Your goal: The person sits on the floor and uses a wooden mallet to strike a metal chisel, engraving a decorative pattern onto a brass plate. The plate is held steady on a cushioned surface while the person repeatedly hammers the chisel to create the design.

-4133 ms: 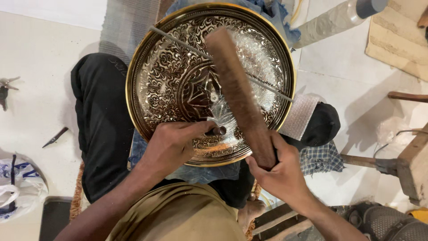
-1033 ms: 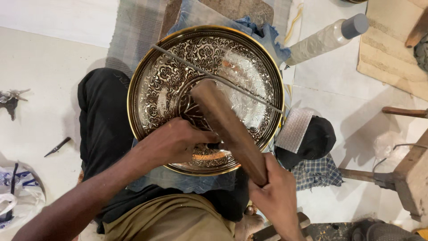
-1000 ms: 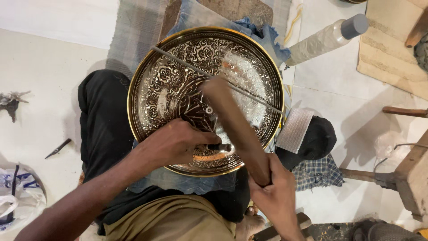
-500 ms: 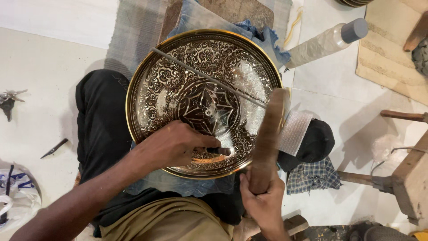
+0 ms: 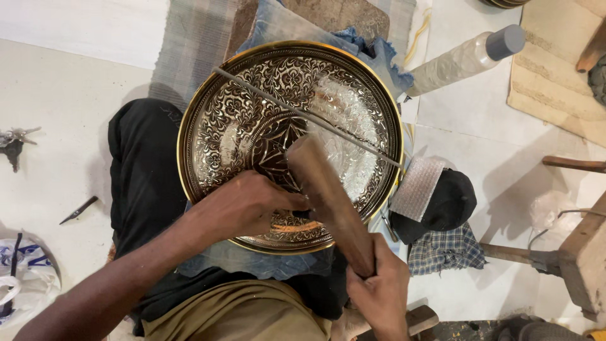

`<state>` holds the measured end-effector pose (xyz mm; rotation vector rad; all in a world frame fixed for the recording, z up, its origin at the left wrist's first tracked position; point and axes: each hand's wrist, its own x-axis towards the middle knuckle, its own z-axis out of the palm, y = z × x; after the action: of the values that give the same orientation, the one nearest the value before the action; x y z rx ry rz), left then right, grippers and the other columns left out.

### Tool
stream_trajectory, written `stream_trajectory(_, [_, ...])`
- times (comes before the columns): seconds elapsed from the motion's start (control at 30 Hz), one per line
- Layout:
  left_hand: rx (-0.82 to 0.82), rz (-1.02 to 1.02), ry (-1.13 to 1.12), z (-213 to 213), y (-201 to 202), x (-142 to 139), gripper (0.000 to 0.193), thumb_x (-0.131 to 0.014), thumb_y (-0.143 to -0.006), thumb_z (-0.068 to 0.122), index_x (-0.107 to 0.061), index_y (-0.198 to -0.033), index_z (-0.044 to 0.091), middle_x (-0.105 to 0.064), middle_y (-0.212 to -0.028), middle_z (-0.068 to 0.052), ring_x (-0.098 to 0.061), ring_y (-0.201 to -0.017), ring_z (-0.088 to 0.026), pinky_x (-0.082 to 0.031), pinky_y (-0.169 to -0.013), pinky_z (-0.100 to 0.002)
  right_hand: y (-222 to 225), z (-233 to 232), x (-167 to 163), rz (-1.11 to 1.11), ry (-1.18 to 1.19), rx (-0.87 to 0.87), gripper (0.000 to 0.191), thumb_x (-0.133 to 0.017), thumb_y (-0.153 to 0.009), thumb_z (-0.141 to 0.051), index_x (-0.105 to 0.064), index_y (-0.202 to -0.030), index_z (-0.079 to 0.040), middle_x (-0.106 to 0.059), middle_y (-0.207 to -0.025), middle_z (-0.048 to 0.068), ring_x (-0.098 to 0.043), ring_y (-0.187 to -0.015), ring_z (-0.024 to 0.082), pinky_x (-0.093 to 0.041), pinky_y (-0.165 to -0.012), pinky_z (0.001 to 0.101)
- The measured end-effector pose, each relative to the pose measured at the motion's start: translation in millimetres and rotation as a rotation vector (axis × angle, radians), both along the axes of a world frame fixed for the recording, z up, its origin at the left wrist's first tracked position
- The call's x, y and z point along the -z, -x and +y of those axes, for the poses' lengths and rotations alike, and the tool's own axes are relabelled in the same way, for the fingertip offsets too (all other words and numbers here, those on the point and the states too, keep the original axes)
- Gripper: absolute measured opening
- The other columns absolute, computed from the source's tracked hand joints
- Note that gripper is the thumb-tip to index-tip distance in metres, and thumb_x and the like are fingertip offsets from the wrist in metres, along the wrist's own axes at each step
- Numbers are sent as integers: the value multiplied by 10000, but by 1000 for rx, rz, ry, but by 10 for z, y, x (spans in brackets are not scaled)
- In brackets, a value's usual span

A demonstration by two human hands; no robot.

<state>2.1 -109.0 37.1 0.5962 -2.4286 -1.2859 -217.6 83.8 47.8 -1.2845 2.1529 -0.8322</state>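
Lying on the pale floor [image 5: 76,88]: clear plastic bottle with grey cap [image 5: 466,58] near the far right, dark cap [image 5: 445,205] and checked cloth [image 5: 445,250] just beside each other at right, small dark tool [image 5: 79,209] at left, bunch of keys [image 5: 16,142] at the left edge, plastic bag [image 5: 22,281] in the near left corner.

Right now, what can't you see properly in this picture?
Head view only:
- The small tool under the left hand is hidden by the fingers.
- The wooden mallet covers the engraved brass tray beneath it.
- The right hand is cut off by the bottom edge.
- The plastic bottle contents: unclear.
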Motion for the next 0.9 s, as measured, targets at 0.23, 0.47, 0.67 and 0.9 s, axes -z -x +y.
stream_trajectory(0.23, [11,-102,-4,-2,11,-10,622,-621,-656,-79,-766,-1201,184,-720,-711,-172,-665,-564,-333,-539,-604,-463,-12,43,-25,97,-94,-35,362,-779,-668,24,-645,-1005,24,-624,-660,105,-592,-556,152,-512,-567,287])
stream_trajectory(0.47, [-7,45,39,-4,15,-12,565,-632,-651,-78,-789,-1141,154,-745,-780,-162,-669,-576,-337,-535,-584,-463,17,109,81,33,-42,38,320,-787,-703,-8,-652,-992,26,-662,-698,125,-645,-604,154,-519,-576,297])
stream_trajectory(0.67, [33,-155,6,-5,62,16,641,-597,-682,-99,-772,-1206,227,-762,-787,-117,-671,-523,-283,-541,-551,-414,-78,163,99,109,73,20,376,-779,-700,-4,-642,-1048,35,-680,-793,125,-658,-727,196,-525,-652,313])
stream_trajectory(0.9, [49,55,69,-48,97,27,611,-648,-640,-109,-792,-1157,185,-741,-743,-144,-673,-558,-286,-519,-539,-424,-39,149,126,-155,-24,163,377,-765,-734,49,-639,-1086,3,-704,-847,23,-674,-754,102,-540,-684,272])
